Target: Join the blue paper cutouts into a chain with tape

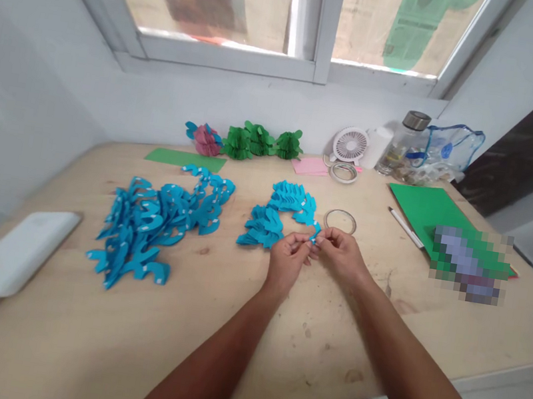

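Left hand [289, 257] and right hand [342, 255] both pinch one end of the scalloped blue paper chain [262, 224]—the rest lies beyond them on the wooden table [62, 342]. Press lightly; keep edges aligned.

I'm on one feed: head cam, above the near edge of the surface [205, 284], looking forward and down; surface fills mid-frame, window [326, 33] past its far edge.

1. The person's left hand [287, 260] pinches, thumb against curled fingers.
2. The right hand [344, 256] pinches likewise, its fingertips close to the left's.
3. Left forearm [223, 348] and right forearm [406, 356] converge forward, bare.
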Action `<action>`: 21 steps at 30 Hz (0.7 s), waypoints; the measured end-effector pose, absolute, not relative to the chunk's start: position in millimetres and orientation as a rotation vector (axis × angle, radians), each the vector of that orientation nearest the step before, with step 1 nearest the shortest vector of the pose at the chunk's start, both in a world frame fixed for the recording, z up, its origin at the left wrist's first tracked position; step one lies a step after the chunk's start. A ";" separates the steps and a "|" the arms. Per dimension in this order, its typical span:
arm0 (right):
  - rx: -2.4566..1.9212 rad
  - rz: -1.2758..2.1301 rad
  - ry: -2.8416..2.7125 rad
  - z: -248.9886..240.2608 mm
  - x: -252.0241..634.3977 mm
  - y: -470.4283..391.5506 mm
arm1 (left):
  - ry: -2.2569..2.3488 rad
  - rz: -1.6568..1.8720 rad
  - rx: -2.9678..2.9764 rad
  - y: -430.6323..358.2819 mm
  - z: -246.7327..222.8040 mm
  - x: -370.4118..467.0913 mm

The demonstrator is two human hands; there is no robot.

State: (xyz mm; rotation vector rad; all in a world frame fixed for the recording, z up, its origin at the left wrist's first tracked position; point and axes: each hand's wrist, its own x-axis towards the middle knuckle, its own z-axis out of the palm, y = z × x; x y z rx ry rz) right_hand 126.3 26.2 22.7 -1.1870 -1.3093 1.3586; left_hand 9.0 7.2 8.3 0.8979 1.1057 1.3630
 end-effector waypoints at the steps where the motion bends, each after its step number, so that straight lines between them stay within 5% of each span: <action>1: -1.196 1.354 -1.317 23.1 126.4 26.4 | 1.104 1.365 0.900 7.1 8.7 8.9; 21: -1.205 1.310 -1.228 14.8 118.7 26.4 | 1.104 1.382 0.881 5.0 14.1 7.9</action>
